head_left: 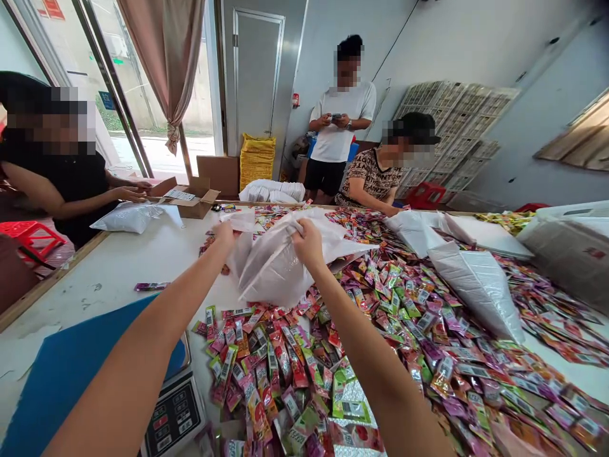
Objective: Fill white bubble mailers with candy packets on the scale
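Note:
A puffed white plastic mailing bag (273,273) is held up over the table, between my two hands. My right hand (308,242) is closed on its upper part, with the film bunched in the fingers. My left hand (223,236) is closed at a pale flap (240,221) on the bag's left side; the fingertips are partly hidden. Beneath and around the bag lie many small colourful snack sachets (271,368). At the lower left, partly behind my left forearm, is a digital scale (176,416) with a blue tray (71,362).
More white bags (480,285) lie on the sachets at the right. One co-worker (52,165) sits at the left by an open carton (193,200). Another person (375,178) leans over the far edge, and a third (340,120) stands behind. One sachet (151,287) lies apart on the white tabletop.

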The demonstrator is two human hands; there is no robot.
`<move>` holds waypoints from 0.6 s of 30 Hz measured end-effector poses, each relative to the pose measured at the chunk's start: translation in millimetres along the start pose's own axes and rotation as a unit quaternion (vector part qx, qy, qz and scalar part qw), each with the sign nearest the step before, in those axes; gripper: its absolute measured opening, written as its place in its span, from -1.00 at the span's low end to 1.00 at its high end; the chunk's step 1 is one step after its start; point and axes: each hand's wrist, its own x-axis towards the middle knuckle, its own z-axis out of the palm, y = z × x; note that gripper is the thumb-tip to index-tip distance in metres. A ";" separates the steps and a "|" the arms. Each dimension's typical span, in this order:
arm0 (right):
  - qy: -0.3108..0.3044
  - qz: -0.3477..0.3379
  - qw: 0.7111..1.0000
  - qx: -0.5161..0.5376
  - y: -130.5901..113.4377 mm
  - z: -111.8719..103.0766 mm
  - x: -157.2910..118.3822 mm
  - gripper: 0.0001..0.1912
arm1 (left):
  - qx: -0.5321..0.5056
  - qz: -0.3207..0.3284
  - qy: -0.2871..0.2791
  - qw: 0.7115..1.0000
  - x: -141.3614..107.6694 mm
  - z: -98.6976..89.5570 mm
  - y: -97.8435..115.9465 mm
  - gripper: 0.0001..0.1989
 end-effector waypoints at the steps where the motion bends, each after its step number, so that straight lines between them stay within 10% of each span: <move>1: 0.005 0.003 1.000 0.008 4.3 -0.9 -1.2 -0.80 | 0.028 -0.025 -0.015 0.999 -7.4 -1.1 -7.5 -0.75; 7: -0.022 0.108 0.993 0.042 69.4 -23.0 -65.8 -0.70 | 0.208 -0.138 -0.078 0.965 -44.2 -3.1 -51.7 -0.86; 13: -0.041 0.172 0.980 0.091 96.1 -62.6 -101.6 -0.55 | 0.331 -0.094 -0.076 0.936 -74.7 -13.5 -68.5 -0.78; 18: -0.003 0.188 0.979 0.075 114.8 -131.0 -141.7 -0.47 | 0.460 0.124 -0.156 0.865 -181.8 -102.2 -102.6 -0.33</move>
